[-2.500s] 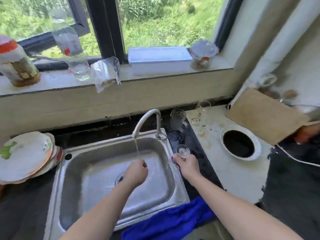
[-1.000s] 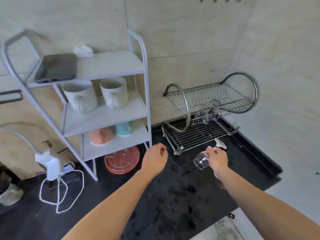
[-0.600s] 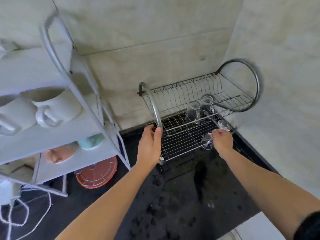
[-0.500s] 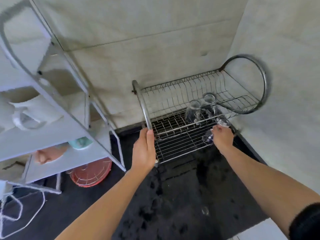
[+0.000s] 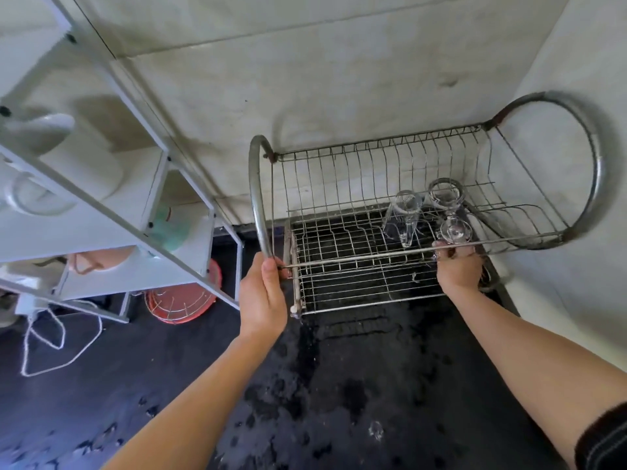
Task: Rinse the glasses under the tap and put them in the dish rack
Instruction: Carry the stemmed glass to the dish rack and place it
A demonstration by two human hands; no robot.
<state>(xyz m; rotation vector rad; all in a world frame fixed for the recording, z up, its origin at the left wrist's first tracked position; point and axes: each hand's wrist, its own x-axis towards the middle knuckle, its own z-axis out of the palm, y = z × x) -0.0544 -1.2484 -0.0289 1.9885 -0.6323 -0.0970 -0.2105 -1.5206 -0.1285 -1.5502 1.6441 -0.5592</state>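
"Against the desk's (image 5: 339, 385) back wall: what changed?"
"Dish rack (image 5: 373, 171) reached after rinsing. Your left hand (image 5: 264, 296) wraps its fingers (image 5: 269, 269) round the hoop (image 5: 255, 198). Your right hand (image 5: 458, 269) stays curled round the glass (image 5: 454, 230), at the lower tier beside two racked glasses (image 5: 405, 212). Release pending."

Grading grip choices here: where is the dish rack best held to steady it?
By the dish rack's left-end hoop, low down, coming from the front: it is a thick round tube, probably the sturdiest part, and clear of the glasses. The left hand grips there.
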